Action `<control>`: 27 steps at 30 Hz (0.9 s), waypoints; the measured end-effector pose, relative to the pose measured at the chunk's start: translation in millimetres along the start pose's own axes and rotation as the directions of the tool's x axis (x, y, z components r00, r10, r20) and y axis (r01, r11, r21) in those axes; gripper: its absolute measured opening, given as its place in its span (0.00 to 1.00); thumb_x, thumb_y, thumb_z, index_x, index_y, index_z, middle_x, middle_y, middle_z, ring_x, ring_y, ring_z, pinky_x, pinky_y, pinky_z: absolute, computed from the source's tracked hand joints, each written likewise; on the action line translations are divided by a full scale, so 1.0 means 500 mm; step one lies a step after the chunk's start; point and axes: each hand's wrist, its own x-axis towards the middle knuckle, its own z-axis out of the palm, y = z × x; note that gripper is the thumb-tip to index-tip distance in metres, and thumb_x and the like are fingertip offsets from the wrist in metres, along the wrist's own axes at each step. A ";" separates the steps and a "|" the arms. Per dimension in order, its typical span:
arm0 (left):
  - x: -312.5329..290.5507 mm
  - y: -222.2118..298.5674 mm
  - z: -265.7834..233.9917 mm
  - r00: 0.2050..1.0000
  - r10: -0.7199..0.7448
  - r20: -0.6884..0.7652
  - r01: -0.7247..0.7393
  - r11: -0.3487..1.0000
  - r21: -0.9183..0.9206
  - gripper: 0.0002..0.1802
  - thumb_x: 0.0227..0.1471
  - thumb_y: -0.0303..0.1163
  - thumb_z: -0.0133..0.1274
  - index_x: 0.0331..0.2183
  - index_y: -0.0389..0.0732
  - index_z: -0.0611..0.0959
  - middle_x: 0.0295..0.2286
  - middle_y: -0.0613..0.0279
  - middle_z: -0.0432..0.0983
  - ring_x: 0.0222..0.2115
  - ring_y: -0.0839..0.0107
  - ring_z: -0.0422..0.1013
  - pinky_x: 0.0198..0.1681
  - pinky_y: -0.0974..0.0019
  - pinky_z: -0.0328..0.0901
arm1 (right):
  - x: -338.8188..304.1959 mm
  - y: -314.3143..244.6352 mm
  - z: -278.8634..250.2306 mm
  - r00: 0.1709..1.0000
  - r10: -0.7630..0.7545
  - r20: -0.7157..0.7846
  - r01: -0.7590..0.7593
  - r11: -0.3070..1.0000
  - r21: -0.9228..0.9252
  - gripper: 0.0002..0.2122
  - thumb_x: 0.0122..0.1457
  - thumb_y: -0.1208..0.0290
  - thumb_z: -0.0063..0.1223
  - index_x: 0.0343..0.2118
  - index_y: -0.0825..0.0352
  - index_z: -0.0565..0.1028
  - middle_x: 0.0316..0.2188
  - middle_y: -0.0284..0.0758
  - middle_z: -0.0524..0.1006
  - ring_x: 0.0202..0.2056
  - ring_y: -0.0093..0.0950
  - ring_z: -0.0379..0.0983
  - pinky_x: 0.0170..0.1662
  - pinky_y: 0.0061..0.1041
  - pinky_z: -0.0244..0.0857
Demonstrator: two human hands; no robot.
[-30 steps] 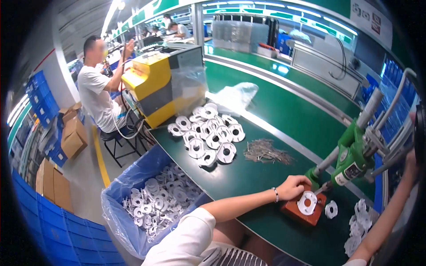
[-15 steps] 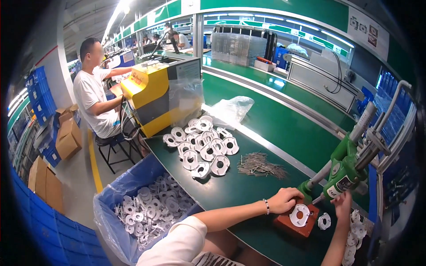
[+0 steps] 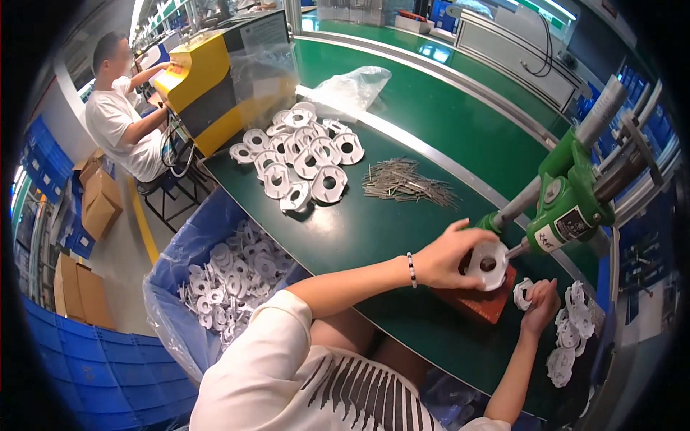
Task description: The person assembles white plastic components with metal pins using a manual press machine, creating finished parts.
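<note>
My left hand [image 3: 447,257], a beaded bracelet at its wrist, grips a round white plastic part [image 3: 496,279] with a centre hole. The part is tilted up above the red-brown block [image 3: 474,304], under the green hand press [image 3: 564,208]. To the right of the block, my right hand [image 3: 541,307] has its fingers curled at the edge of a smaller white plastic ring [image 3: 522,292], closed on it. Part of that ring is hidden by the fingers.
Left along the green table [image 3: 323,237] lie a heap of white round parts [image 3: 330,183] and thin metal pins [image 3: 406,181]. More small white parts [image 3: 575,327] lie at the right. A lined blue bin [image 3: 169,287] stands below; a person [image 3: 126,122] sits beyond a yellow machine [image 3: 188,75].
The left hand has taken hold of the white part and lifted it off the block. My right hand has left the press and come down to the smaller ring. The view has tilted downward.
</note>
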 end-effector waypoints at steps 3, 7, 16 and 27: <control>-0.018 0.004 -0.023 0.966 0.041 -0.257 -0.002 0.989 0.150 0.38 0.30 0.37 0.63 0.46 0.39 0.68 0.43 0.54 0.68 0.45 0.59 0.65 0.55 0.52 0.51 | -0.004 0.007 -0.004 1.000 -0.012 0.006 0.012 1.000 -0.006 0.24 0.62 0.62 0.37 0.09 0.62 0.52 0.09 0.29 0.53 0.14 0.19 0.50 0.22 0.21 0.47; -0.037 -0.027 -0.154 0.827 0.185 -0.530 0.132 0.854 0.503 0.34 0.30 0.36 0.61 0.44 0.36 0.70 0.38 0.51 0.70 0.38 0.56 0.66 0.43 0.58 0.59 | -0.032 0.006 -0.058 0.991 -0.132 0.008 0.123 0.892 -0.436 0.21 0.62 0.65 0.38 0.11 0.65 0.57 0.10 0.29 0.56 0.14 0.20 0.54 0.20 0.20 0.45; -0.352 -0.246 -0.598 0.686 -0.307 -0.659 0.705 0.059 0.707 0.41 0.47 0.55 0.49 0.52 0.32 0.63 0.50 0.45 0.61 0.52 0.54 0.58 0.54 0.58 0.52 | -0.049 0.000 -0.096 0.934 -0.249 0.257 0.348 0.461 -0.816 0.25 0.47 0.65 0.59 0.48 0.64 0.64 0.40 0.37 0.70 0.45 0.35 0.65 0.51 0.34 0.55; 0.039 -0.071 -0.172 0.865 0.384 -0.322 -0.012 0.658 0.753 0.26 0.45 0.24 0.54 0.49 0.38 0.68 0.50 0.49 0.63 0.52 0.57 0.59 0.54 0.60 0.53 | -0.067 0.055 -0.115 0.953 -0.098 0.288 0.303 0.378 -0.875 0.27 0.43 0.70 0.62 0.49 0.60 0.65 0.48 0.39 0.66 0.49 0.38 0.62 0.52 0.34 0.56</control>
